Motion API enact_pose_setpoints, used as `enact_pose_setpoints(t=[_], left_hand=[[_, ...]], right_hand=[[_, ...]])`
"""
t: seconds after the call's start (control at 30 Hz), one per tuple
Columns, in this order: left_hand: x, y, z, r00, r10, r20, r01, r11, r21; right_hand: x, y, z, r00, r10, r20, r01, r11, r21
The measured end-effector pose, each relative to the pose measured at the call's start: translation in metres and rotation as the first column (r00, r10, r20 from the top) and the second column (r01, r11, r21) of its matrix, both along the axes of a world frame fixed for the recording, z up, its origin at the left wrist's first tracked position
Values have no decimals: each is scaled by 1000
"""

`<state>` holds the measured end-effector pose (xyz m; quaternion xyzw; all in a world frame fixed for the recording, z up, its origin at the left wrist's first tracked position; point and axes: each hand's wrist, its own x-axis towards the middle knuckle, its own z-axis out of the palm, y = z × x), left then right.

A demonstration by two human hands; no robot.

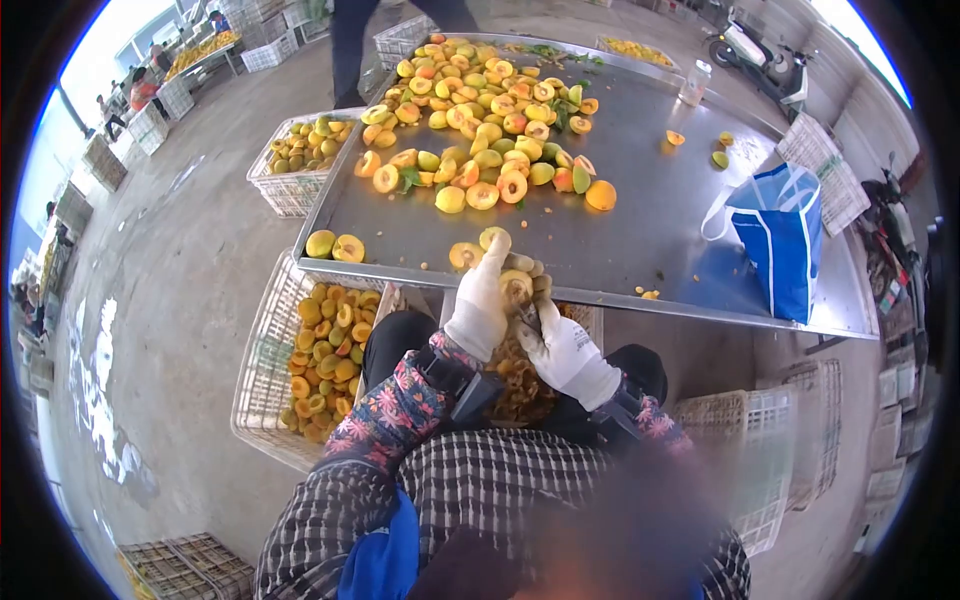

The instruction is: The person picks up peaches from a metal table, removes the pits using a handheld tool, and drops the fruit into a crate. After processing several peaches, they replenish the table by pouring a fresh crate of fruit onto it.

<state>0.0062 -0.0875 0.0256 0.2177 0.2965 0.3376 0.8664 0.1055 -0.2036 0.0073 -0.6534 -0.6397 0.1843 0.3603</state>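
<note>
My left hand [481, 302], in a white glove, is closed around a peach half [516, 288], its cut face turned up. Another yellow peach piece [493, 238] shows at the tip of that hand's thumb. Pressed close against the held half is my right hand [566, 352], also gloved, with soiled, curled fingers. Something dark shows between those fingers, and I cannot tell what it is. Just past the hands, a cut peach half [465, 255] lies near the front edge of the metal table [620, 235]. Below the hands, brownish scraps [522, 385] fill a container between my knees.
A heap of peach halves [480, 120] covers the table's far left. At the right stand a blue bag [785, 245] and a clear bottle [694, 82]. Crates of peaches [262, 350] [290, 185] flank the left side; white crates [745, 430] stand at lower right. A person's legs [352, 45] are behind the table.
</note>
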Motion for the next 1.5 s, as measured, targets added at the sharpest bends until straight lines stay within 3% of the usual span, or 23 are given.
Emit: enact_pose_setpoints(t=[0.07,0.17,0.27,0.3,0.4,0.53,0.6,0.7,0.83,0.9,0.97,1.07,1.17,1.27,1.3,1.4,1.5], left_hand=[[-1,5,-8,996,-71,-58,75,995,70],[-4,13,-22,980,-169,-105,182,974,132],[-3,10,-15,983,-137,-126,158,971,180],[-3,7,-10,985,-106,-135,131,972,193],[-4,-4,5,978,-48,-203,92,973,213],[-3,11,-15,937,-219,-272,306,890,338],[-2,11,-9,926,-213,-313,312,897,313],[0,8,-14,954,-168,-246,232,938,258],[-1,3,-6,953,-152,-261,217,946,240],[0,1,-9,971,-153,-186,197,948,251],[1,-1,-10,982,-147,-119,173,953,249],[5,-5,-7,992,-114,-61,124,972,197],[7,-5,-5,987,-148,-56,153,984,89],[5,1,-6,954,-294,-60,296,955,34],[4,2,-4,943,-317,-98,322,946,42],[4,4,-9,932,-331,-144,352,924,150],[7,4,-14,963,-260,-75,270,947,176]], right_hand=[[6,-1,2,989,-11,149,36,986,-161],[15,-1,-3,987,83,138,-53,977,-208],[1,-2,-12,987,49,-151,-54,998,-32],[1,-4,-7,968,76,-239,-91,994,-52],[5,-2,-14,973,138,-184,-125,989,81],[18,-1,-17,988,98,123,-84,990,-115],[15,-1,-16,993,88,83,-69,976,-206],[3,-2,-37,986,59,-158,-54,998,33],[4,-4,-35,773,114,-624,-187,981,-53],[7,-9,-18,551,-28,-834,-297,927,-227],[-1,-14,3,276,-198,-941,-347,892,-289],[1,-16,-7,62,-206,-977,-398,892,-214],[-1,-18,-10,62,-188,-980,-390,899,-197],[-1,-16,-13,425,-111,-898,-315,912,-262],[-2,-16,-11,439,-141,-888,-298,909,-292],[-1,-20,-2,360,-178,-916,-341,889,-306],[0,-26,-4,-59,-243,-968,-454,870,-191]])
